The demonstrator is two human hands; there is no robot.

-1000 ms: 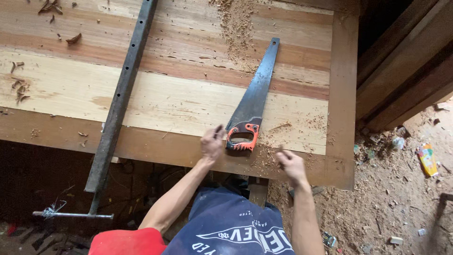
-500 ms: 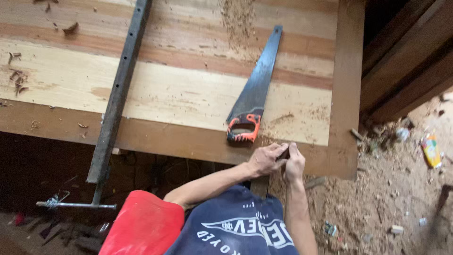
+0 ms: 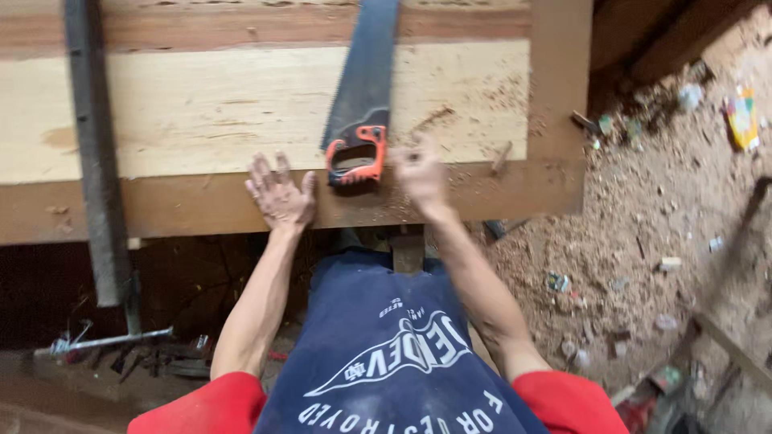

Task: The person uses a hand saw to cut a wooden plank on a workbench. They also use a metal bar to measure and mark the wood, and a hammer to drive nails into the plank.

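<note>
Here left hand (image 3: 278,193) flat, fingers spread, on wooden panel (image 3: 201,112); right hand (image 3: 420,173) blurred beside handsaw (image 3: 359,104), grip unclear

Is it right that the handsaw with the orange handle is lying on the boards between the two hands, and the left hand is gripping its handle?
Not quite. In the head view the left hand lies flat and open on the board edge, beside the handsaw, not gripping it. The saw does lie between the left hand and the right hand.

Wood workshop: saw (image 3: 359,104), sawdust floor (image 3: 643,241)
</note>
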